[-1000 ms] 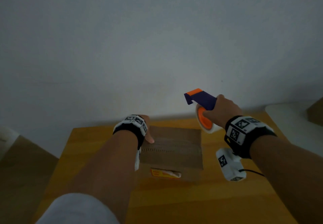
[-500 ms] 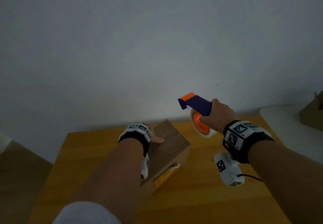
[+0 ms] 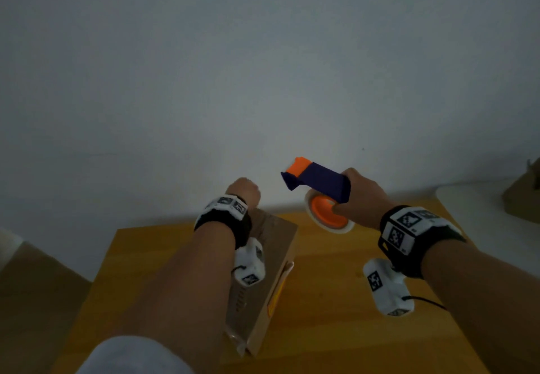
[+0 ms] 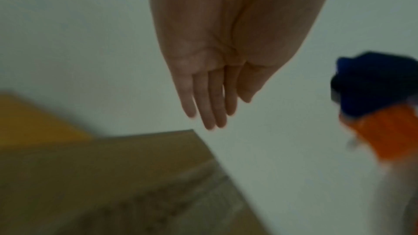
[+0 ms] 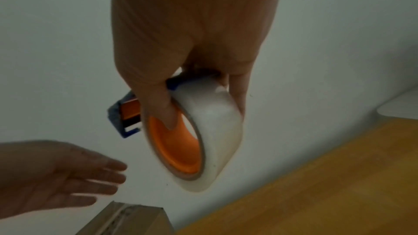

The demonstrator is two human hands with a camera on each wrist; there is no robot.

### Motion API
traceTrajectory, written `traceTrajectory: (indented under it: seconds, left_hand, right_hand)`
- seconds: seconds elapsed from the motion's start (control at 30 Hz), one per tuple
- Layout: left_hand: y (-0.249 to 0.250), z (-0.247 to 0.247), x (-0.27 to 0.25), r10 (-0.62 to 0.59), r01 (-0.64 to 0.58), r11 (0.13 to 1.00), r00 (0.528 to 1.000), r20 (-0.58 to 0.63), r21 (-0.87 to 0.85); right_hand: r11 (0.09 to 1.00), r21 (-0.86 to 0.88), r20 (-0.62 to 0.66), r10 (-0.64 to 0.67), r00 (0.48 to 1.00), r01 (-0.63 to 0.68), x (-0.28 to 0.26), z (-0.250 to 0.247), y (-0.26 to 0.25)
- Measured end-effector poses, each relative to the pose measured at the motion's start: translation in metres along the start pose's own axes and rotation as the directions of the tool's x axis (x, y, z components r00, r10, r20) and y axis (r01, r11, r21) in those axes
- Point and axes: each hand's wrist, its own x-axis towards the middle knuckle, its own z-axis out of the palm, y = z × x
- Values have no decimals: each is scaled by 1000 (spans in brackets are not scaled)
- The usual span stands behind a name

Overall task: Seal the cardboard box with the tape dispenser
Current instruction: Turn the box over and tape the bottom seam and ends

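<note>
Grey wall behind a wooden table (image 3: pixel 336 286), my right hand (image 3: pixel 362 198) clamped on the tape dispenser (image 3: pixel 318 180), thumb in its orange core, my left hand (image 4: pixel 217 71) flat-fingered, empty, above the cardboard box (image 3: pixel 271 256) lying skewed on the table.

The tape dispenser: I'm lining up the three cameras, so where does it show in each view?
Head: tape dispenser right of centre, gripped by the right hand.
Left wrist: at the right edge, blurred.
Right wrist: centre.
Shared landmark: the cardboard box below it.
</note>
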Motion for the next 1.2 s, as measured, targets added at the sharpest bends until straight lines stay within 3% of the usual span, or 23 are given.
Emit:
traceTrajectory:
  seconds: [0.03, 0.07, 0.1, 0.17, 0.37, 0.57, 0.63, 0.8, 0.97, 1.13, 1.2]
  left_hand:
    - [7, -1, -1, -34, 49, 961, 998, 60, -274]
    - [15, -3, -7, -43, 105, 868, 989, 138, -485]
    - [20, -5, -10, -27, 148, 781, 978, 205, -607]
    - [23, -5, -11, 15, 197, 675, 960, 280, -711]
    - [25, -10, -8, 71, 223, 534, 949, 306, -815]
    - [22, -11, -13, 46, 219, 539, 957, 288, -813]
    - [21, -11, -14, 33, 215, 580, 958, 286, -786]
    - [18, -12, -2, -91, 180, 653, 983, 160, -736]
    - [14, -11, -3, -4, 137, 653, 984, 178, -745]
    - [13, -17, 5, 13, 49, 861, 993, 118, -506]
    - [13, -15, 6, 13, 32, 886, 996, 94, -463]
  right_hand:
    - [1000, -1, 5, -23, 1000, 23, -1, 0, -1]
    - [999, -8, 8, -44, 999, 44, -2, 0, -2]
    - [998, -12, 8, -63, 998, 63, -2, 0, -3]
    - [996, -4, 5, -88, 996, 88, -3, 0, -5]
    - [992, 13, -12, -124, 992, 124, -4, -2, -8]
    - [988, 19, -24, -152, 988, 153, -6, -1, -13]
    - [987, 18, -19, -157, 987, 158, -5, -2, -13]
    - [985, -26, 11, -172, 985, 172, -7, 1, -15]
    - [984, -40, 34, -172, 985, 173, -11, -1, -19]
    - [977, -72, 107, -191, 976, 199, -14, -4, -28]
    - [970, -105, 136, -206, 969, 221, -14, -5, -33]
